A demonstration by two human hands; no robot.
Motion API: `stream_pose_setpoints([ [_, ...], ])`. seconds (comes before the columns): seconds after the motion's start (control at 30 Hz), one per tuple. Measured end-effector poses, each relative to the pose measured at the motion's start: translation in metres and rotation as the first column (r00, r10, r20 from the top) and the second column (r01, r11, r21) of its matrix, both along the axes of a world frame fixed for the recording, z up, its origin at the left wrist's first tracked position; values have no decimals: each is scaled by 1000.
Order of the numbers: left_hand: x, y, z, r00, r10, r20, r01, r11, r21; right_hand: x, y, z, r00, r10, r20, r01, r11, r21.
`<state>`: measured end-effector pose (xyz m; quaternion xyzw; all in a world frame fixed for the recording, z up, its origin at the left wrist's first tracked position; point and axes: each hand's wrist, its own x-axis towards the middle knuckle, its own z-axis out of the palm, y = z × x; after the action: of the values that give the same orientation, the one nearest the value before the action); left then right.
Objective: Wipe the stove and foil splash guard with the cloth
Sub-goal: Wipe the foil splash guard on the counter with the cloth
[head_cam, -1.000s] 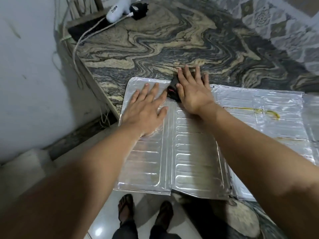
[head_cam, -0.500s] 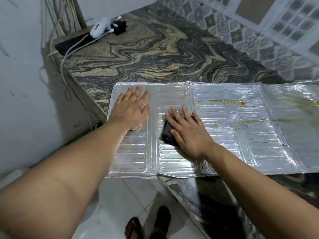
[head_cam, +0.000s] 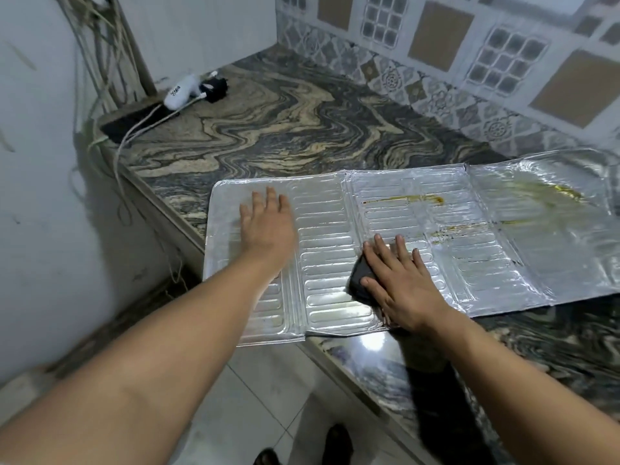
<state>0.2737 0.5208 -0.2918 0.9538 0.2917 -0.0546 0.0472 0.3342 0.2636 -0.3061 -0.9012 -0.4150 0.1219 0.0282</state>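
The foil splash guard (head_cam: 328, 226) lies unfolded flat on the marble counter, its near-left corner hanging over the counter edge. Yellow-brown streaks mark its middle and right panels. My left hand (head_cam: 268, 226) presses flat on the leftmost panel with straight fingers. My right hand (head_cam: 399, 283) lies flat with spread fingers on a dark cloth (head_cam: 360, 280), pressing it onto the second and third panels near the front edge. Only the cloth's left part shows from under the palm. No stove is in view.
The marble counter (head_cam: 285, 129) runs back to a patterned tile wall (head_cam: 469, 55). A white device (head_cam: 183, 92) with a black plug and cables lies at the far-left corner. The floor and my feet (head_cam: 335, 444) show below the counter edge.
My right hand has slid the cloth from the guard's far edge toward the near edge and to the right across the panels. My left hand stays pressed on the left panel. The view has tilted up.
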Motion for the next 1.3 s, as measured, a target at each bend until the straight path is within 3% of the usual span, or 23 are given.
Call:
stream_pose_setpoints([
  [0.13, 7, -52, -12, 982, -76, 176, 117, 965, -235, 7, -9, 3, 994, 107, 18, -107, 994, 17],
  [0.3, 6, -65, -33, 986, -55, 159, 73, 991, -116, 37, -23, 2, 936, 348, 43, -348, 937, -11],
  [0.57, 11, -69, -40, 981, -30, 191, 40, 998, -50, 107, 22, -1, 931, 359, 61, -362, 931, 45],
  [0.93, 13, -68, -41, 990, -33, 139, 37, 999, -27, 192, 102, -3, 984, 158, 85, -163, 985, 56],
  [1.17, 12, -68, -39, 990, -36, 139, 42, 998, -40, 192, 94, -3, 991, -108, 86, 101, 992, 74],
  [1.3, 13, -67, -40, 989, -36, 144, 41, 999, -34, 173, 68, -5, 981, -171, 91, 166, 984, 67],
])
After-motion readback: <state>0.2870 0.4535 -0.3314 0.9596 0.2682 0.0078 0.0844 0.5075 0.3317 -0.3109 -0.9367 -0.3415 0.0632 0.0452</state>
